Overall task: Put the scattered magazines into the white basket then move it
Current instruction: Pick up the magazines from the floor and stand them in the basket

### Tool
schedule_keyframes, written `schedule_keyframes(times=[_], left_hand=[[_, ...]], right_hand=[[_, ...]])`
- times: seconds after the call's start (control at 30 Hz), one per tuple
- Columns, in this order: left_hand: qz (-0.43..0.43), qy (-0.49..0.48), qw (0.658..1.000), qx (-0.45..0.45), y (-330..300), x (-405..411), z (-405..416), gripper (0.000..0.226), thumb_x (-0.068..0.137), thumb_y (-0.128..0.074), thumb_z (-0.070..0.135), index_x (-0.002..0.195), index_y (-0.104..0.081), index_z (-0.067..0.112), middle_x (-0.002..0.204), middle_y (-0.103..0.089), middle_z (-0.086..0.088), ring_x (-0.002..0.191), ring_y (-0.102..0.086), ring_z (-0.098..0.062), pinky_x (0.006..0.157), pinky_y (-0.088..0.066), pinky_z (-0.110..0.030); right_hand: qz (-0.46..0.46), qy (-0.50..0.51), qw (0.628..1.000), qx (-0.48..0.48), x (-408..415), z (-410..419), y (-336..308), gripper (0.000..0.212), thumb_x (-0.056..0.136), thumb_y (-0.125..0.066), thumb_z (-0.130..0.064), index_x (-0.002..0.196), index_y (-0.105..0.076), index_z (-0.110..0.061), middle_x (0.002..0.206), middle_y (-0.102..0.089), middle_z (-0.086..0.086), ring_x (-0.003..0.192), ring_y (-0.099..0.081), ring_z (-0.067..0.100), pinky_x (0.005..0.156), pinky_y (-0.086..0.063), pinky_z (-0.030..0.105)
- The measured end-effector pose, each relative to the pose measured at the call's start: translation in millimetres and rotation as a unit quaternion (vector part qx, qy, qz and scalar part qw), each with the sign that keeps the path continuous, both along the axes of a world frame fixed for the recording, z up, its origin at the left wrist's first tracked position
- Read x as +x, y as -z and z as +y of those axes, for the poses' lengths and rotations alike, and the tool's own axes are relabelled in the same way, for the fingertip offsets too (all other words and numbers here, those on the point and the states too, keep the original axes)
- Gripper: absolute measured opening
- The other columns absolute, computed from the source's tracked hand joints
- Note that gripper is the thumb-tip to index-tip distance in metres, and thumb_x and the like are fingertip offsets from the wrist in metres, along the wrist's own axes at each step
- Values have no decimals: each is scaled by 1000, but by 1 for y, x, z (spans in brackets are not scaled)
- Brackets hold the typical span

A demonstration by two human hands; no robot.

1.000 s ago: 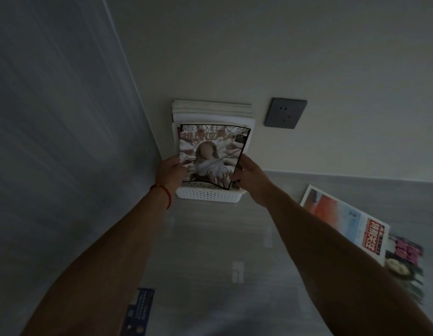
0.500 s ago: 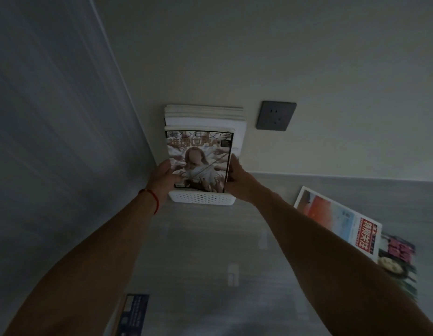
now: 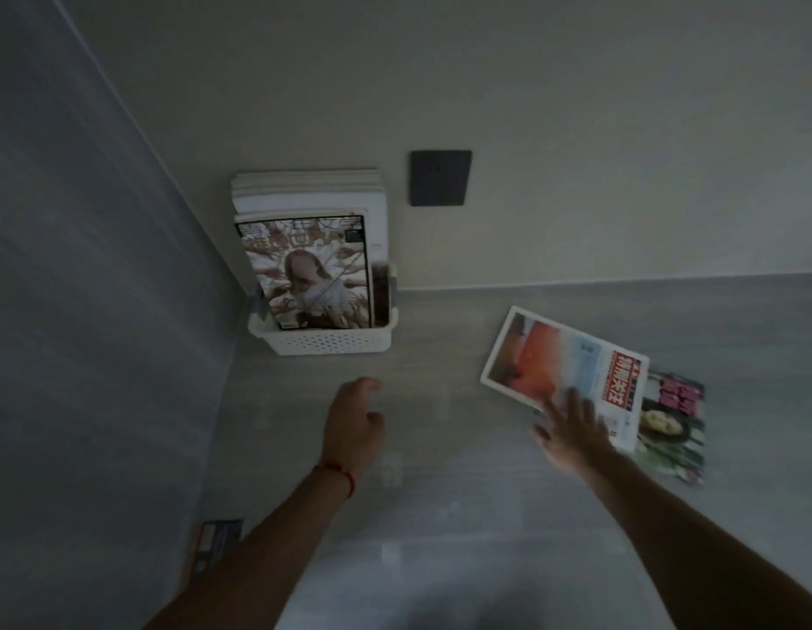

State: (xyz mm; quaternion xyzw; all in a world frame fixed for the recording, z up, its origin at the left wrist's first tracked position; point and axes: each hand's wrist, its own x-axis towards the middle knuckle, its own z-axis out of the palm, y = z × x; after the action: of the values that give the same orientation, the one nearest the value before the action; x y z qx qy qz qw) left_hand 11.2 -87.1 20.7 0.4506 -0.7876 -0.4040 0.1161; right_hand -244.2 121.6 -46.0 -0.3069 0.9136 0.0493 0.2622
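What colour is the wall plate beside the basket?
Dark grey wall plate, seen in the head view.

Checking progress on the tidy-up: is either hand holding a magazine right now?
No: the left hand hangs empty over the floor, and the right hand reaches with spread fingers over the red-and-white magazine, not gripping it.

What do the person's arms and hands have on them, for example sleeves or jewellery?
Both forearms are bare, with no sleeves visible. The left hand has a thin red string bracelet around its wrist. The right hand wears nothing visible.
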Motion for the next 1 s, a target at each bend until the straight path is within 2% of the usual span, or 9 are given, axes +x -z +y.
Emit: schedule_keyframes(times=[0.17, 0.33, 0.4, 0.53, 0.67, 0.73, 0.83, 0.9, 1.0], left_hand=[[-20, 148, 988, -48, 12, -42, 52, 44, 77, -52, -7, 117, -66, 6, 125, -63, -11, 121, -57, -26, 108, -41, -31], [-110, 235, 963, -73, 32, -79, 80, 49, 85, -57, 12, 134, -56, 14, 149, -45, -11, 140, -38, -30, 116, -33, -36], [-198, 253, 945, -64, 40, -89, 89, 64, 87, -58, 22, 147, -38, 19, 158, -27, -14, 149, -21, -33, 121, -25, -40], [-218, 225, 949, 22, 48, -99, 125, 71, 86, -58, 21, 150, -27, 21, 155, -28, -12, 145, -24, -34, 120, -28, -46], [-112, 107, 978, 138, 49, -97, 139, 48, 87, -54, 8, 134, -48, 17, 128, -56, -13, 113, -57, -29, 83, -57, -35], [-101, 98, 977, 162, 46, -92, 135, 30, 91, -49, 6, 118, -60, 13, 118, -67, -12, 97, -63, -23, 65, -53, -21], [-83, 111, 979, 152, 39, -80, 128, 22, 94, -45, 2, 108, -60, 11, 114, -70, -9, 97, -65, -23, 72, -54, -27], [-41, 103, 982, 151, 33, -68, 120, 23, 93, -44, 0, 104, -59, 13, 111, -71, -7, 97, -68, -23, 76, -59, -33], [39, 57, 980, 187, 25, -49, 101, 33, 90, -44, -1, 103, -63, 23, 107, -73, -1, 96, -71, -20, 75, -61, -32]], right_hand=[[23, -131, 988, -78, 33, 36, 12, 62, 100, -44, -48, 156, -24, -32, 168, 1, 14, 154, -3, 39, 120, -16, 57], [-32, -202, 938, -281, 34, 81, -1, 37, 91, -62, -51, 106, -76, -20, 136, -62, 1, 141, -42, 14, 112, -38, 44], [-47, -160, 940, -297, 36, 95, -7, 39, 91, -60, -54, 101, -75, -19, 126, -65, -4, 125, -51, 5, 106, -43, 34], [-33, -13, 939, -342, 47, 105, -1, 23, 94, -63, -36, 103, -69, -16, 109, -63, -5, 103, -56, 7, 93, -51, 32], [-44, 160, 922, -351, 55, 105, 2, 18, 90, -69, -25, 107, -65, -19, 111, -64, -3, 104, -60, 11, 91, -56, 35], [-50, 198, 912, -354, 55, 103, 1, 19, 87, -72, -21, 105, -65, -21, 112, -66, -2, 103, -63, 13, 87, -58, 36], [-41, 256, 889, -377, 52, 101, -2, 24, 86, -73, -14, 106, -62, -21, 115, -63, 2, 103, -64, 17, 74, -61, 29], [-52, 305, 867, -390, 51, 96, -3, 33, 87, -72, -12, 116, -59, -17, 121, -63, 6, 106, -64, 22, 78, -62, 39], [-166, 362, 812, -426, 57, 79, -8, 41, 92, -69, -19, 129, -51, -14, 119, -68, 8, 95, -72, 20, 76, -63, 45]])
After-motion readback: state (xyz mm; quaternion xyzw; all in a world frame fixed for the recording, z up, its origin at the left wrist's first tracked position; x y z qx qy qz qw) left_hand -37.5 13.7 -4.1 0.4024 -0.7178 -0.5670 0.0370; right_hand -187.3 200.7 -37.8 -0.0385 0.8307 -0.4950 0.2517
